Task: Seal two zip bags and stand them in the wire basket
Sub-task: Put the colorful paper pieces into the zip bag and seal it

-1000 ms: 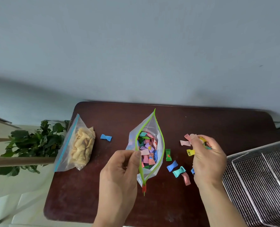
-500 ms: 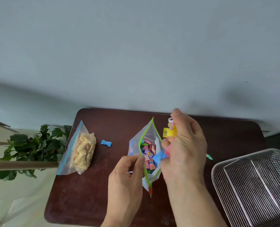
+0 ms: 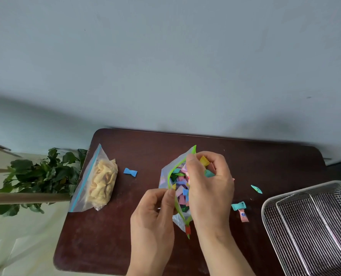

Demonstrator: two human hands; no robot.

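A clear zip bag with a green zip [image 3: 169, 177], full of coloured wrapped candies, stands open at the middle of the dark wooden table [image 3: 125, 232]. My left hand [image 3: 153, 218] pinches the bag's near left rim. My right hand [image 3: 209, 186] is over the bag's mouth, closed on several candies, a yellow one showing at the fingertips. A second zip bag with a blue zip [image 3: 94, 182], holding pale chips, lies at the table's left edge. The wire basket [image 3: 313, 226] stands at the right, holding no bags.
Loose candies lie on the table: a blue one [image 3: 130, 172] left of the open bag, a teal one [image 3: 238, 206], a pink one [image 3: 243, 215] and a small teal one [image 3: 256, 189] to the right. A leafy plant [image 3: 38, 176] stands off the table's left edge. A grey wall rises behind.
My right hand gathered candies from the table's right side and carried them left over the open bag's mouth. Fewer loose candies lie on the right. My left hand kept hold of the rim.
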